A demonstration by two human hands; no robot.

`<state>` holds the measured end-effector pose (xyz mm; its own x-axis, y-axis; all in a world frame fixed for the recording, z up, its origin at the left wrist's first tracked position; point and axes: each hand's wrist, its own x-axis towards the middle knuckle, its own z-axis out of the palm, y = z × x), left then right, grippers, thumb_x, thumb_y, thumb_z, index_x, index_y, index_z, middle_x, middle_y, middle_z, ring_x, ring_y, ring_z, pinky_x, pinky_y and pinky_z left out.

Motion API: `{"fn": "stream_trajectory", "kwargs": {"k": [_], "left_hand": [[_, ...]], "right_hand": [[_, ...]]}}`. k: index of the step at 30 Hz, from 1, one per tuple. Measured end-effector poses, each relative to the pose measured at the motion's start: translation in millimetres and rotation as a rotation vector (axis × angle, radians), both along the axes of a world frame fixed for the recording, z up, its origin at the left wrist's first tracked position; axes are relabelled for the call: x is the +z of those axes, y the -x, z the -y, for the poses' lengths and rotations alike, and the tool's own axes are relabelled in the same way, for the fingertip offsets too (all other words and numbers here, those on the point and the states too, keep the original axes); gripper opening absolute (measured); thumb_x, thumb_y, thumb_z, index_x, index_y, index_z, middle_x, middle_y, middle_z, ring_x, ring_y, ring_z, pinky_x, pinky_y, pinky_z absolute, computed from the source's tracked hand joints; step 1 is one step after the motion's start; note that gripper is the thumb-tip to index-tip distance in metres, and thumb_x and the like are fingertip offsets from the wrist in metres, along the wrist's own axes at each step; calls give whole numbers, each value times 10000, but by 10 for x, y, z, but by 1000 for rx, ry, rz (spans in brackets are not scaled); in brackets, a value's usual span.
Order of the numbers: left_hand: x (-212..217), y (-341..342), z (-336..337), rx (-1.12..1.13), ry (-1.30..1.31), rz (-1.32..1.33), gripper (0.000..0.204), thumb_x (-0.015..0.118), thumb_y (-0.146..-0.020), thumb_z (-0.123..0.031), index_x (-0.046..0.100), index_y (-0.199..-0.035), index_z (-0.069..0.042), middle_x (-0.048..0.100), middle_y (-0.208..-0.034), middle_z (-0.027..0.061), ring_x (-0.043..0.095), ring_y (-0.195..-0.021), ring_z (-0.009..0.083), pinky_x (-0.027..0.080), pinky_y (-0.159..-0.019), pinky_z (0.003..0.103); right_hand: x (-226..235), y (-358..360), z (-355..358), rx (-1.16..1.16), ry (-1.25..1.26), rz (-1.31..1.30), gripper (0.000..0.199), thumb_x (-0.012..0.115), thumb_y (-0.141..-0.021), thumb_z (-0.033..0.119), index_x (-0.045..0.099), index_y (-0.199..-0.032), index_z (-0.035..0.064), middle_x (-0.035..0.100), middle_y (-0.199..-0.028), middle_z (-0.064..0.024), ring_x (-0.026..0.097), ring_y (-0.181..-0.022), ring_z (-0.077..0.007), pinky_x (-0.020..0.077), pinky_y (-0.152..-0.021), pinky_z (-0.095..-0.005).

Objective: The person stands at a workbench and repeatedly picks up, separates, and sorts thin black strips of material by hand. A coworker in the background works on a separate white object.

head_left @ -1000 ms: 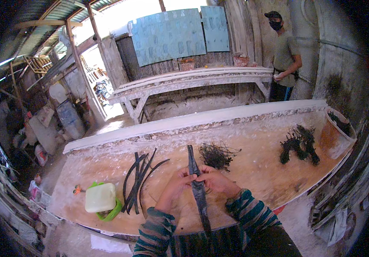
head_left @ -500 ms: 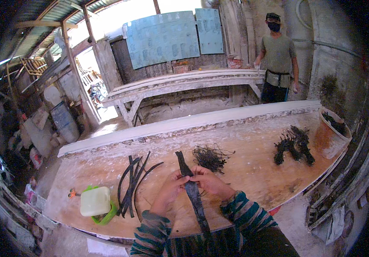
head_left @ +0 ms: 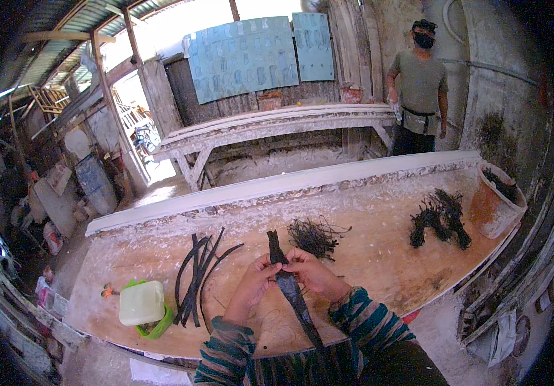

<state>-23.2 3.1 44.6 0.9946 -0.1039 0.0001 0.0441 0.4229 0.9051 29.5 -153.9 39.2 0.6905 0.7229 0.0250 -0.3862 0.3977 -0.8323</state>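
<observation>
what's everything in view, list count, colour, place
flat tapered strip: 1, black, centre
narrow strips: several, black, centre left
tangled stringy bundle: 1, black, right of strip
knotted bundles: unclear count, black, right
round bucket: 1, orange, far right
rectangular box: 1, pale green, left
wooden worktable: 1, tan, foreground
long wooden bench: 1, whitish, background
flat panels: 2, blue, background
round barrel: 1, blue, back left
masked person: 1, olive-shirted, back right
left hand: 1, bare, on strip
right hand: 1, bare, on strip

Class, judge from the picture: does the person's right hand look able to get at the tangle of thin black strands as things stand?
Probably yes: the tangle of strands lies just beyond the right hand with nothing visible on top, though that hand would likely need to release the black strip first.
</observation>
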Motion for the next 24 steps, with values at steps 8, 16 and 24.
{"fn": "stream_trajectory", "kwargs": {"k": [8,16,24], "left_hand": [[-58,-42,-31,18,-35,-3,64,594,-814,-114,535,-839,-105,576,-784,-26,544,-693,67,438,-587,212],[-113,-91,-98,140,66,11,96,596,-813,-130,515,-848,-90,548,-754,-21,520,-669,72,430,-585,219],[-22,-75,-175,308,53,-13,112,614,-801,-142,514,-807,-91,541,-737,-16,509,-695,79,412,-628,225]], "right_hand": [[-30,-10,-11,15,2,47,73,569,-799,64,509,-823,99,537,-824,-3,542,-785,-126,452,-667,-252],[21,55,-39,39,200,112,120,596,-805,94,505,-876,127,543,-777,43,533,-660,-63,423,-554,-192],[-37,60,-13,126,482,410,63,578,-828,162,540,-844,114,523,-747,70,501,-629,-41,398,-538,-185]]}}
